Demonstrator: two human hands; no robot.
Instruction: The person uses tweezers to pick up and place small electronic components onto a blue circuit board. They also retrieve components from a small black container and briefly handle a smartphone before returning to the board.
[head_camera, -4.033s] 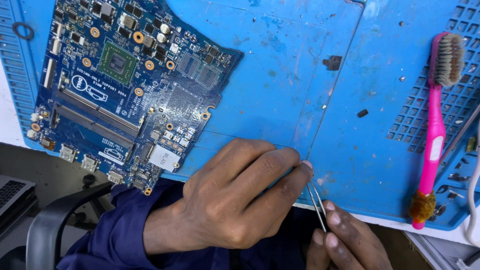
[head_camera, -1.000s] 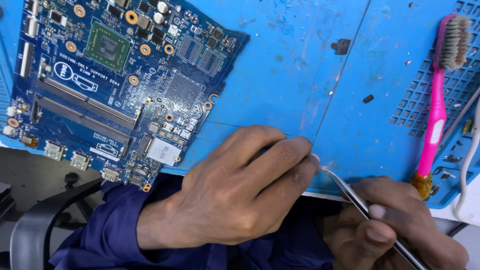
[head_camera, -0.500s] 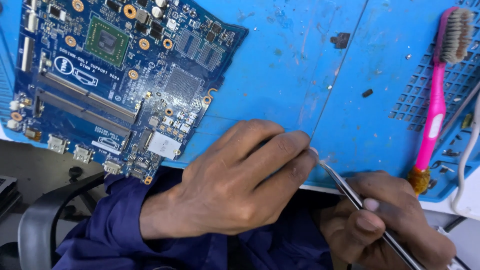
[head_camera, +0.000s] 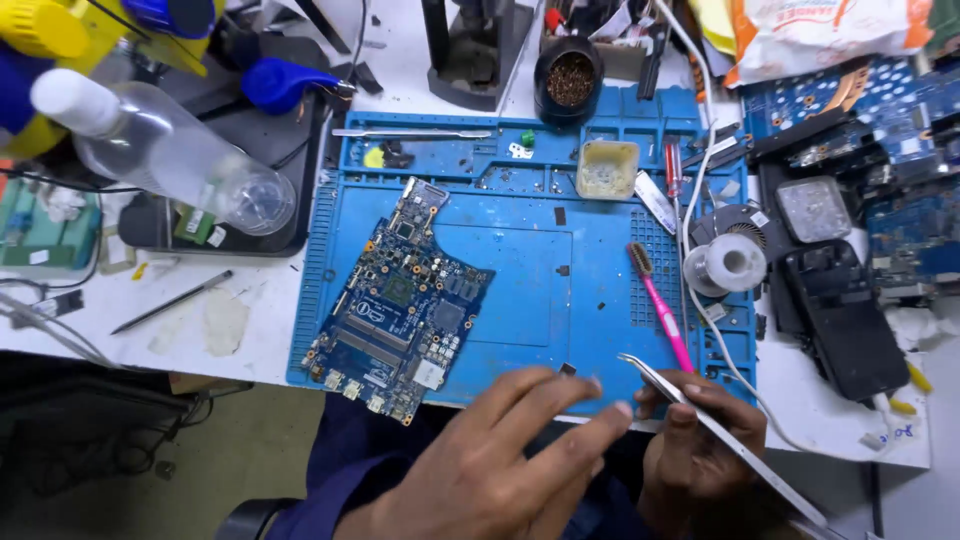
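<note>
tweezers (head_camera: 700, 420) pinched in right hand (head_camera: 700, 450); left hand (head_camera: 500, 470) seemingly empty, fingers spread, by circuit board (head_camera: 400, 300).

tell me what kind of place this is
Most likely an electronics repair bench. A bare blue circuit board lies on a blue work mat, the right hand holds metal tweezers, and a solder spool sits nearby.

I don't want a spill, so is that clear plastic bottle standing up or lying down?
Lying down: the clear plastic bottle rests on its side, white cap toward the upper left.
</note>
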